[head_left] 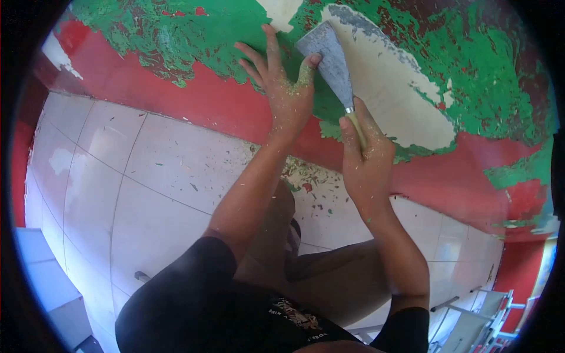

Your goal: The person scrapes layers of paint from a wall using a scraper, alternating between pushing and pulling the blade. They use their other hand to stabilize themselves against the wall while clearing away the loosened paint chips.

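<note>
Black shirt [188,300] nearest me, one person facing one wall [218,109]. The right hand [372,162] grips one scraper [334,67] by its handle, blade across the edge of the wall's big cream patch [382,88]; the left hand [289,97], fingers splayed, has its thumb on the blade's edge. A slip could nick that thumb, I'd say, and a tilted corner could gouge the wall. Two hands, then; flakes [294,170] on the floor [159,170], too many to count

Left hand [288,94] splayed, right hand [371,156] clenched
</note>
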`<action>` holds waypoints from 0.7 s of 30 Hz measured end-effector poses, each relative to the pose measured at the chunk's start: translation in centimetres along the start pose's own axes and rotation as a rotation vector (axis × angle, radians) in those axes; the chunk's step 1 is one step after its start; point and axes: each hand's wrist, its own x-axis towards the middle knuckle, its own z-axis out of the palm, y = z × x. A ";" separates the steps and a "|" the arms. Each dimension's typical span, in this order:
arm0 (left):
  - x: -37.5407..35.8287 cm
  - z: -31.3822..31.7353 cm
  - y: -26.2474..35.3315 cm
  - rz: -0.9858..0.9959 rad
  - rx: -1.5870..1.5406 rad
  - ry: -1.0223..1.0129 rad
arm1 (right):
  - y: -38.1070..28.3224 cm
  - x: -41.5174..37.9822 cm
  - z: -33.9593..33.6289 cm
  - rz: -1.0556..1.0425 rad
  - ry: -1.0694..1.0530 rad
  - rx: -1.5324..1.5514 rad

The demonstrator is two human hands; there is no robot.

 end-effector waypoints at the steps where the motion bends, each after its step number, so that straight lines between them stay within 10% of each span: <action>1: 0.3 -0.3 -0.1 0.006 0.002 -0.016 | -0.1 0.4 0.4 -0.061 -0.012 0.021; 21: 0.6 -1.1 1.1 0.072 0.087 -0.068 | 2.2 -3.1 1.4 0.072 0.083 0.182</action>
